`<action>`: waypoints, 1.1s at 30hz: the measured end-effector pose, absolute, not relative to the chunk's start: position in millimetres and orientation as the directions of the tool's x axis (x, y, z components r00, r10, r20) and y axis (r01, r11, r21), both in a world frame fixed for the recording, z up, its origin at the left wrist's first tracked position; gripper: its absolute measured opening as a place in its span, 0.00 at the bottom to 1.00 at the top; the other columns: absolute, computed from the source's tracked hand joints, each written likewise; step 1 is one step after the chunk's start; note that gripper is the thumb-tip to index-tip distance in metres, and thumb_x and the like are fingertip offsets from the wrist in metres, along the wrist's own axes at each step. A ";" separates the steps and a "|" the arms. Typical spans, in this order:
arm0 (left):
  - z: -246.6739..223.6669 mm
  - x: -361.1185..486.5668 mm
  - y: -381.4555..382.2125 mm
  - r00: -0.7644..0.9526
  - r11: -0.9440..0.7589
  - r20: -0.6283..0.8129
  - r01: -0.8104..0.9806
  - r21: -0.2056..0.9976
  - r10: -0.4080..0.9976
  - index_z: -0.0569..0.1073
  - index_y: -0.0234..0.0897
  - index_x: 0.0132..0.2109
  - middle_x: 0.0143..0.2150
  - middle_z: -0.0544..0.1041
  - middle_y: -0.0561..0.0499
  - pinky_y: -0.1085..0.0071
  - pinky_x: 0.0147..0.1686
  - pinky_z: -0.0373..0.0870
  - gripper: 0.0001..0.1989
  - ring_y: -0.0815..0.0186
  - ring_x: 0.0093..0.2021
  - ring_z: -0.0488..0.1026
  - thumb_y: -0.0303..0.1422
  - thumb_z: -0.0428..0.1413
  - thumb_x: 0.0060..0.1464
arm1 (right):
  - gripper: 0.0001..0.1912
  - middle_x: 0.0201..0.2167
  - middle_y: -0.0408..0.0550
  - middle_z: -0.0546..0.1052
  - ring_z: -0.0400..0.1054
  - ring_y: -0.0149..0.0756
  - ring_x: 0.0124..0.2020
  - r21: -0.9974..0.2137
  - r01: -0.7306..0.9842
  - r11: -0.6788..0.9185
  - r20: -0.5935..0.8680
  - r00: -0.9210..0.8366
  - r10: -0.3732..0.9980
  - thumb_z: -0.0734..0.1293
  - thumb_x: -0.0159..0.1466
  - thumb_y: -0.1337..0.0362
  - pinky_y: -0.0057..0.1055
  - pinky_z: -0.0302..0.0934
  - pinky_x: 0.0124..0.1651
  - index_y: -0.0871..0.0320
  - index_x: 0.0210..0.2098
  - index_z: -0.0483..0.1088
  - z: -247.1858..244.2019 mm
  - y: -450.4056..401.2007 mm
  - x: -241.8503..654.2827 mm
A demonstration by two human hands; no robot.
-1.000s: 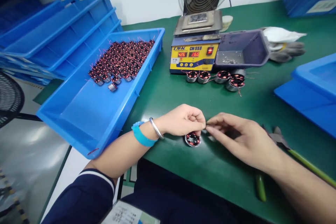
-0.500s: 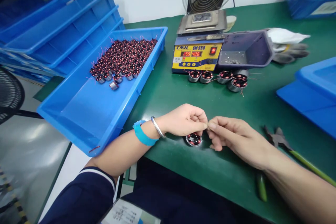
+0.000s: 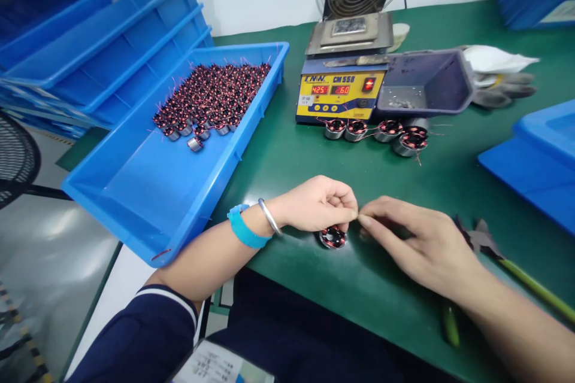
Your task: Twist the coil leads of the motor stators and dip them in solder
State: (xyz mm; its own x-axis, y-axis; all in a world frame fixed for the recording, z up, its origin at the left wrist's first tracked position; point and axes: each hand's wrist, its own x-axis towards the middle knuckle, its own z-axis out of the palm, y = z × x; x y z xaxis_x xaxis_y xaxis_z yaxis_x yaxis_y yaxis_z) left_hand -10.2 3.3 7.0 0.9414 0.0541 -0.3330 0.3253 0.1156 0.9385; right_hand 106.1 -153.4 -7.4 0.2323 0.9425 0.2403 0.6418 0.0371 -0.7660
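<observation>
Just beside the pinched left hand [image 3: 318,206], right hand [image 3: 420,245] pinches.

Workshop or small factory, long green work table [image 3: 278,158], big blue tray [image 3: 130,191] with lots of little wire-wrapped rings [image 3: 220,96], more blue trays [image 3: 135,42] in a stack, yellow-fronted machine [image 3: 339,99] with glowing red numbers [image 3: 320,90], pliers [image 3: 521,276], grey work glove [image 3: 505,94]
</observation>
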 end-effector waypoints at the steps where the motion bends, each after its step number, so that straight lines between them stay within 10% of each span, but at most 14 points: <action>1: 7.3 -10.4 3.2 0.941 0.110 -0.334 0.327 0.938 0.050 0.69 0.31 0.28 0.20 0.73 0.55 0.82 0.23 0.64 0.08 0.77 0.20 0.68 0.19 0.55 0.52 | 0.19 0.24 0.48 0.77 0.72 0.34 0.22 -0.882 0.469 -0.052 0.081 0.257 0.963 0.60 0.69 0.51 0.30 0.66 0.26 0.56 0.29 0.69 -6.4 -152.5 104.7; 4: 7.2 -10.4 3.3 0.939 0.109 -0.342 0.336 0.935 0.043 0.69 0.31 0.28 0.20 0.73 0.55 0.81 0.23 0.64 0.07 0.77 0.20 0.68 0.19 0.55 0.52 | 0.25 0.22 0.47 0.76 0.69 0.33 0.18 -0.958 0.208 -0.198 -0.150 0.229 0.962 0.61 0.67 0.42 0.29 0.65 0.22 0.56 0.27 0.67 -5.0 -152.4 103.4; 6: 6.4 -10.1 3.9 0.939 0.119 -0.340 0.332 0.936 0.048 0.68 0.31 0.27 0.20 0.72 0.55 0.82 0.23 0.64 0.08 0.77 0.20 0.67 0.18 0.55 0.52 | 0.19 0.23 0.47 0.76 0.71 0.34 0.21 -0.888 0.453 -0.079 0.055 0.275 0.960 0.64 0.67 0.47 0.29 0.67 0.25 0.57 0.30 0.70 -5.1 -154.5 104.4; 9: 5.2 -9.8 4.8 0.940 0.134 -0.337 0.328 0.935 0.048 0.69 0.31 0.27 0.19 0.72 0.56 0.82 0.24 0.63 0.08 0.78 0.20 0.67 0.17 0.54 0.52 | 0.05 0.30 0.49 0.79 0.74 0.34 0.27 -0.438 0.887 0.146 0.506 0.109 0.856 0.66 0.68 0.63 0.29 0.68 0.31 0.57 0.38 0.71 -5.0 -158.1 107.2; 14: 5.2 -9.9 5.1 0.941 0.136 -0.337 0.330 0.934 0.036 0.69 0.31 0.27 0.20 0.72 0.55 0.80 0.24 0.63 0.08 0.76 0.21 0.68 0.18 0.54 0.52 | 0.07 0.34 0.52 0.80 0.74 0.36 0.30 0.008 0.969 0.247 0.609 -0.201 0.767 0.63 0.68 0.74 0.31 0.66 0.32 0.60 0.40 0.72 -3.8 -160.5 112.1; 18: 5.6 -9.9 4.3 0.938 0.120 -0.342 0.334 0.935 0.053 0.68 0.31 0.27 0.19 0.72 0.56 0.81 0.24 0.62 0.09 0.77 0.21 0.68 0.18 0.54 0.53 | 0.09 0.37 0.54 0.81 0.76 0.40 0.33 -0.051 0.966 0.253 0.599 -0.173 0.782 0.62 0.68 0.73 0.34 0.68 0.35 0.59 0.41 0.74 -5.9 -160.9 109.3; 21: 5.8 -10.2 3.7 0.939 0.103 -0.339 0.332 0.938 0.060 0.69 0.31 0.27 0.19 0.72 0.56 0.82 0.23 0.63 0.08 0.77 0.20 0.67 0.18 0.54 0.53 | 0.14 0.30 0.52 0.80 0.75 0.37 0.27 -0.552 0.829 0.087 0.396 0.169 0.902 0.60 0.71 0.60 0.32 0.69 0.31 0.57 0.34 0.73 -7.6 -157.2 102.2; 24: 6.1 -10.3 3.7 0.938 0.096 -0.342 0.335 0.937 0.060 0.69 0.31 0.28 0.19 0.72 0.55 0.81 0.22 0.63 0.08 0.77 0.20 0.67 0.20 0.55 0.53 | 0.25 0.22 0.48 0.76 0.72 0.34 0.20 -0.938 0.283 -0.201 -0.115 0.295 0.949 0.59 0.69 0.43 0.30 0.68 0.24 0.57 0.27 0.68 -7.5 -152.9 97.6; 28: 5.4 -9.9 4.6 0.939 0.112 -0.341 0.334 0.936 0.049 0.69 0.31 0.27 0.19 0.72 0.55 0.82 0.22 0.63 0.08 0.77 0.20 0.67 0.18 0.54 0.51 | 0.20 0.24 0.47 0.77 0.73 0.35 0.23 -0.898 0.411 -0.158 -0.017 0.327 0.945 0.64 0.66 0.46 0.30 0.68 0.27 0.56 0.32 0.71 -7.7 -155.9 101.7; 33: 5.3 -9.6 5.1 0.935 0.135 -0.351 0.343 0.929 0.040 0.69 0.31 0.27 0.19 0.72 0.56 0.82 0.24 0.62 0.08 0.78 0.20 0.67 0.18 0.54 0.50 | 0.06 0.36 0.49 0.80 0.75 0.37 0.32 -0.280 0.941 0.188 0.546 -0.005 0.838 0.63 0.69 0.67 0.33 0.66 0.35 0.55 0.39 0.72 -9.1 -159.8 106.8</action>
